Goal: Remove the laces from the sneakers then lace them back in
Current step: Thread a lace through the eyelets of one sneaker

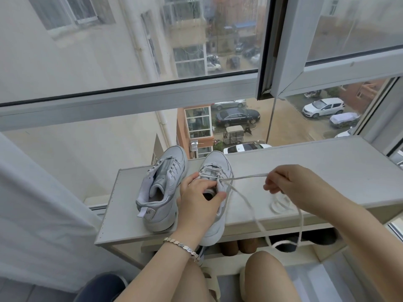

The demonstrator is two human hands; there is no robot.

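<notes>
at centre frame, on the white table (pixel 327 171), two sneakers stand side by side. left hand (pixel 196 201) fingers grip the part-laced sneaker (pixel 218 162) at its collar. right hand (pixel 292 184) fingers pinch its lace (pixel 246 177), drawn taut rightward. the unlaced sneaker (pixel 165 182) stands just left. a loose lace (pixel 275 207) lies coiled beneath the right hand.

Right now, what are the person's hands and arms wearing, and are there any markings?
No sleeves or gloves are in view on either side, and no markings show. The left hand has a silver-coloured bracelet of flat, angular links around its wrist. The right hand shows no ring, watch or band on the side the camera sees.
</notes>
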